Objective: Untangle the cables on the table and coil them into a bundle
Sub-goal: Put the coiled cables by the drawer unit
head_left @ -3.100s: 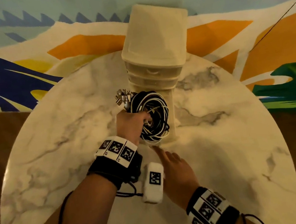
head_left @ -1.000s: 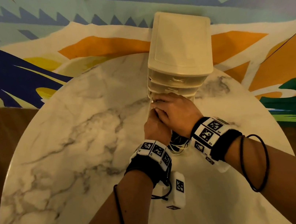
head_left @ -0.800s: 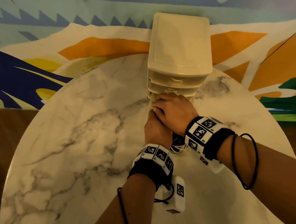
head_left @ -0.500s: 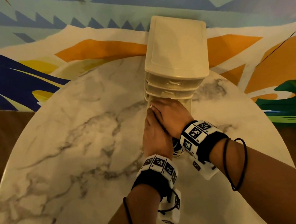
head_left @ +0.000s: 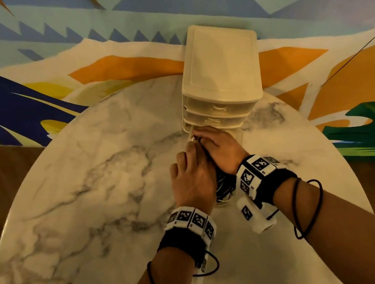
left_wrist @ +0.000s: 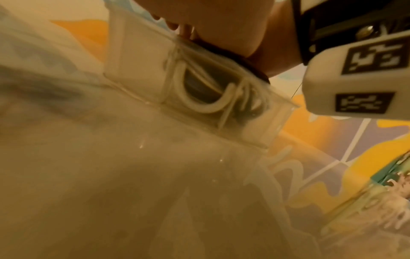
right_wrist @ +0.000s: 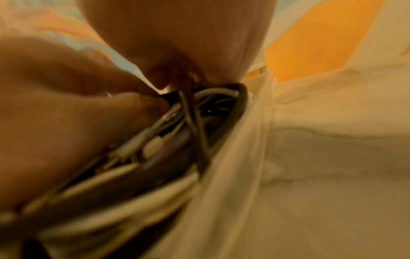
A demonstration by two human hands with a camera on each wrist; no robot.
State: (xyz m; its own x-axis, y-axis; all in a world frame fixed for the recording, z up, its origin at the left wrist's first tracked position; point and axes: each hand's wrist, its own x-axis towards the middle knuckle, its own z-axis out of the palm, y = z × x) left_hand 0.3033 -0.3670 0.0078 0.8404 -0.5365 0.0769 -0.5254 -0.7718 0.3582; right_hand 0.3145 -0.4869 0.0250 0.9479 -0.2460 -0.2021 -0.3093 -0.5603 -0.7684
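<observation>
A coiled bundle of black and white cables (head_left: pixel 223 185) lies in the pulled-out clear bottom drawer (left_wrist: pixel 261 126) of a cream drawer unit (head_left: pixel 219 71). My left hand (head_left: pixel 192 180) reaches in from the near side, its fingertips (right_wrist: pixel 155 103) pinching cables at the drawer's far end. From the right, my right hand (head_left: pixel 224 151) lies over the bundle with its fingers curled down into the drawer beside the left fingertips. Loops of the cable bundle (left_wrist: pixel 206 94) show through the drawer's wall. The hands hide most of the bundle (right_wrist: pixel 168 149).
The drawer unit stands at the far side of a round marble table (head_left: pixel 81 206); its upper drawers are closed. A painted wall (head_left: pixel 116 30) rises right behind the table. A thin dark line (head_left: pixel 362 50) crosses the wall at the right.
Three seconds ago my left hand held the bundle up before the unit and the right hand lay flat on the table. Both hands are now in the drawer, pushed slightly further in over the last second.
</observation>
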